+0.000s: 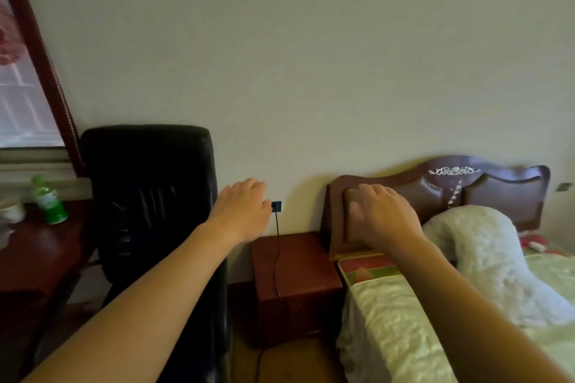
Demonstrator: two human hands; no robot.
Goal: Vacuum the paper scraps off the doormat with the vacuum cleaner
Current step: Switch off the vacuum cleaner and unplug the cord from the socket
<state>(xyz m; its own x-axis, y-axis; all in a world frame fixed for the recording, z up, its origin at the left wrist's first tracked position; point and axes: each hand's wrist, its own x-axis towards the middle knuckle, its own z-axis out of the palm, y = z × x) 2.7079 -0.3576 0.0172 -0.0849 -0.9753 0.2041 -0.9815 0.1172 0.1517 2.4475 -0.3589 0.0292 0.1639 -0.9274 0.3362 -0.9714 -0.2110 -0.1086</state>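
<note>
My left hand (245,210) is stretched out toward the wall, its fingertips right at a dark plug (276,206) in a wall socket; whether it touches the plug is hidden by the fingers. A thin black cord (276,258) runs down from the plug over the nightstand. My right hand (381,214) hovers in front of the headboard with relaxed fingers and holds nothing. No vacuum cleaner, doormat or paper scraps appear in the head view.
A black office chair (149,205) stands at the left, beside a dark red desk (37,258) with a green bottle (49,200). A red-brown nightstand (295,280) sits between the chair and the bed (404,320) with its wooden headboard (435,193).
</note>
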